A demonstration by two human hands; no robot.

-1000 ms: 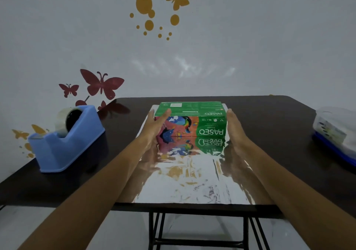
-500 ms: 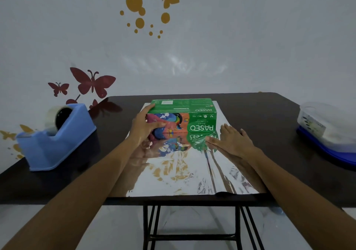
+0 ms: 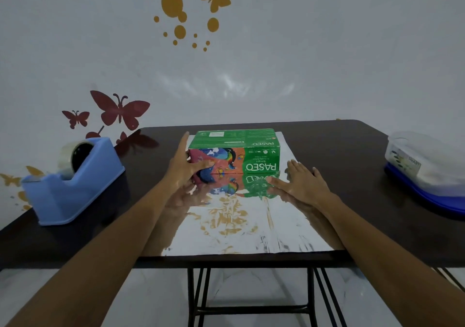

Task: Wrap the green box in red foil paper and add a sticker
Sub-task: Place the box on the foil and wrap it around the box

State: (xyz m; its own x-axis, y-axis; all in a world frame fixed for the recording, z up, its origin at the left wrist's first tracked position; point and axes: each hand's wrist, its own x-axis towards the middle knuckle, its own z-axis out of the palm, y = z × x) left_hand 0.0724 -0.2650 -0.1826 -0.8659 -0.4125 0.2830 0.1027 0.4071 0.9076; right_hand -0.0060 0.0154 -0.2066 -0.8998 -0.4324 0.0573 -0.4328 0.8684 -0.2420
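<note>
The green box [image 3: 234,150] lies crosswise on the foil paper [image 3: 239,228], left hand [image 3: 185,168] gripping its left end, right hand [image 3: 304,183] flat alongside (fingers spread).

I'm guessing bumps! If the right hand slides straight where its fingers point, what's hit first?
Probably the right end of the green box, though the right hand might slip past along the foil.

Green box [image 3: 251,137], multicoloured print; silver mirror foil [image 3: 239,231]; blue tape dispenser [image 3: 73,190]; dark-brown table [image 3: 339,150].
</note>
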